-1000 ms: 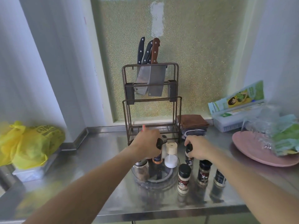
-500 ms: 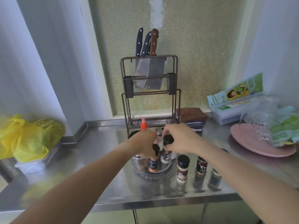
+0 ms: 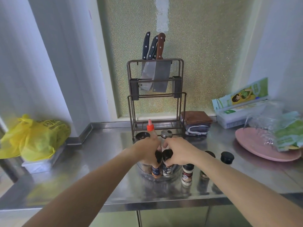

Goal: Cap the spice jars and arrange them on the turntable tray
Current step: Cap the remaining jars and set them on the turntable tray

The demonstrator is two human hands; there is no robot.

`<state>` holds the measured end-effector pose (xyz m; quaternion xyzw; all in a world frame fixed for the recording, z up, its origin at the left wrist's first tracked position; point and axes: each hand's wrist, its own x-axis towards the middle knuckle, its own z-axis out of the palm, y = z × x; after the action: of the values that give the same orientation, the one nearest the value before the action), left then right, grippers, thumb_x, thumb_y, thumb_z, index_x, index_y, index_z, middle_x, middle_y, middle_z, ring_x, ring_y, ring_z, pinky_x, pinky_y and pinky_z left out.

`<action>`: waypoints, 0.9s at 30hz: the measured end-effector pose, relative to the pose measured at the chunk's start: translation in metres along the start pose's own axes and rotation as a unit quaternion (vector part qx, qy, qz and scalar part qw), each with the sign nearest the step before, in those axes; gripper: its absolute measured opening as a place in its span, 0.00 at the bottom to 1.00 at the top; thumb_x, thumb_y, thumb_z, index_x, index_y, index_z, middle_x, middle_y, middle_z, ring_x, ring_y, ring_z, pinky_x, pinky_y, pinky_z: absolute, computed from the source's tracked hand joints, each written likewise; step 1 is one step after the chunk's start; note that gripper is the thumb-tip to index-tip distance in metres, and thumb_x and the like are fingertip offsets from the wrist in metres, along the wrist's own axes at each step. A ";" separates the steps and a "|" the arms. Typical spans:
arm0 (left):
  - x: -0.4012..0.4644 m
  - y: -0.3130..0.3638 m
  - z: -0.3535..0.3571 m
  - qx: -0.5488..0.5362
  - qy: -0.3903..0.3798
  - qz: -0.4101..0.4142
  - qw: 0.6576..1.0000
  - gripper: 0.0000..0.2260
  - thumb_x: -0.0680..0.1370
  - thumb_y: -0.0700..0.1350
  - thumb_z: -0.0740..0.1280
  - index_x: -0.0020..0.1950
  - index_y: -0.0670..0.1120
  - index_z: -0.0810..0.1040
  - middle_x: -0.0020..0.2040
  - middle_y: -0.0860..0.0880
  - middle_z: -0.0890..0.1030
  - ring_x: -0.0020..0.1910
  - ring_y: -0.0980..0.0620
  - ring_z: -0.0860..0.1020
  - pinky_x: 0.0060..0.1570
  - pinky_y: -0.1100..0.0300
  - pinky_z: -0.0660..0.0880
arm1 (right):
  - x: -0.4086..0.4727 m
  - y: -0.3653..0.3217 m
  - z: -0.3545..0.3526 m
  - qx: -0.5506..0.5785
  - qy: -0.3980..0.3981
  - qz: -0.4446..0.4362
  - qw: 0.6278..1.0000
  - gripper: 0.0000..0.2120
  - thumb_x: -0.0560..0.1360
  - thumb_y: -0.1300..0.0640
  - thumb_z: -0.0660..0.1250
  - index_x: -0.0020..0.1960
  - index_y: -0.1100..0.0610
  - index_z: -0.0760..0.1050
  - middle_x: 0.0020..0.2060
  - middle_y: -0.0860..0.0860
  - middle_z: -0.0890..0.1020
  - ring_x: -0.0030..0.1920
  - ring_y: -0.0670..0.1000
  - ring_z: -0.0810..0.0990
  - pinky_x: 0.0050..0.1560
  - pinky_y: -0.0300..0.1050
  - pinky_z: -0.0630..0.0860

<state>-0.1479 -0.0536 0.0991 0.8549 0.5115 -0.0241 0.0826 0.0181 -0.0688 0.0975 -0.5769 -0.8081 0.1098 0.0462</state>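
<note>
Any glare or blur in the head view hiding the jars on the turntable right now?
Head view: daylight through the frosted window reflects off the steel counter, washing out the clear turntable tray rim; left hand and right hand cover the jar caps; labels are softly blurred; wide-angle distortion bends the walls at the edges.

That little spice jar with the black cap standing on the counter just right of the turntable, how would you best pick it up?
Grip the spice jar by its black cap, coming straight down from above. It stands upright, and the right forearm and the turntable tray crowd its sides, so the top is probably the freest approach.
</note>
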 end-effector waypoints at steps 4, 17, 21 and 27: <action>-0.002 0.001 -0.002 -0.011 0.018 0.006 1.000 0.35 0.67 0.56 0.80 0.70 0.47 0.72 0.62 0.48 0.81 0.60 0.44 0.79 0.60 0.48 0.78 | -0.015 0.018 -0.029 0.035 0.041 -0.002 0.999 0.26 0.68 0.51 0.79 0.63 0.51 0.76 0.51 0.45 0.85 0.45 0.44 0.82 0.49 0.44 0.80; 0.006 0.014 0.011 -0.054 0.055 0.057 0.995 0.19 0.74 0.49 0.76 0.62 0.50 0.77 0.51 0.51 0.75 0.58 0.43 0.79 0.55 0.51 0.77 | -0.039 0.037 -0.014 -0.101 -0.040 -0.032 0.994 0.18 0.70 0.53 0.78 0.59 0.50 0.79 0.56 0.50 0.83 0.55 0.54 0.81 0.52 0.48 0.79; 0.007 0.007 0.010 -0.037 0.030 0.046 0.998 0.18 0.74 0.52 0.75 0.61 0.48 0.78 0.58 0.47 0.80 0.58 0.43 0.78 0.52 0.54 0.75 | -0.037 0.037 -0.024 -0.068 0.021 -0.028 0.997 0.17 0.70 0.53 0.77 0.57 0.48 0.81 0.51 0.45 0.83 0.51 0.51 0.81 0.44 0.42 0.74; 0.007 0.005 0.008 -0.031 0.010 0.039 0.999 0.19 0.75 0.51 0.74 0.63 0.47 0.80 0.59 0.47 0.83 0.58 0.44 0.80 0.57 0.51 0.78 | -0.021 0.024 -0.034 -0.042 0.122 -0.030 0.991 0.21 0.71 0.54 0.76 0.63 0.51 0.77 0.55 0.49 0.84 0.56 0.53 0.81 0.46 0.44 0.73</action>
<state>-0.1401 -0.0516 0.0907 0.8714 0.4792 0.0040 0.1048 0.0537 -0.0773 0.1257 -0.5630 -0.8171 0.0035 0.1238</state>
